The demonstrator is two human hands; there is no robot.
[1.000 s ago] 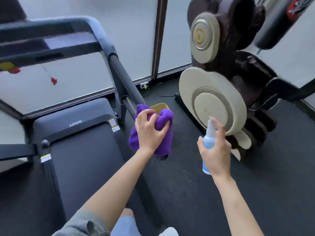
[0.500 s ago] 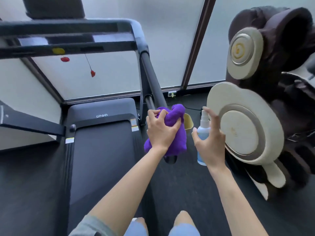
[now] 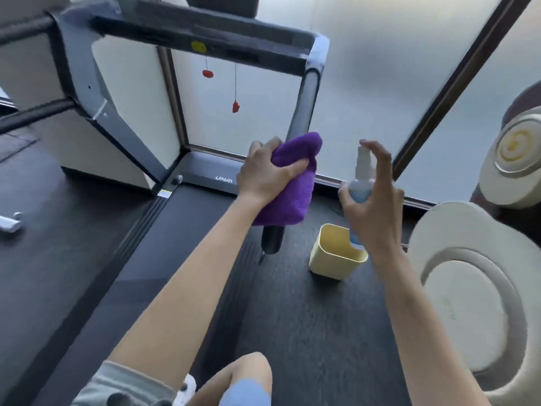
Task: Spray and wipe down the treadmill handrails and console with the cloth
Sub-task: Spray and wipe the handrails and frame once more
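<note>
Purple cloth [image 3: 292, 183], bunched and wrapped over the right-hand handrail [image 3: 303, 112] of the treadmill, clamped there by the left grip [image 3: 268, 171] with fingers curled round the fabric and thumb on its near side; the dark rounded end of the rail shows just below the cloth. Right grip [image 3: 373, 206] closed around a small white and pale-blue spray bottle [image 3: 361, 180], held upright just right of the cloth and apart from it, forefinger arched over the nozzle cap. Console bar [image 3: 205, 33] spans the top of the frame between the two uprights, with a yellow spot on its underside and a red clip [image 3: 236, 107] hanging from it on a thin cord. Running belt [image 3: 164, 259] dark, lying below the left forearm. Pale yellow bin [image 3: 333, 259] stands on the dark floor [image 3: 322, 332] between the rail end and the right wrist. Cream, round-padded massage chair [image 3: 480, 303] at the right edge, near the right forearm. Frosted window [image 3: 380, 68] behind
</note>
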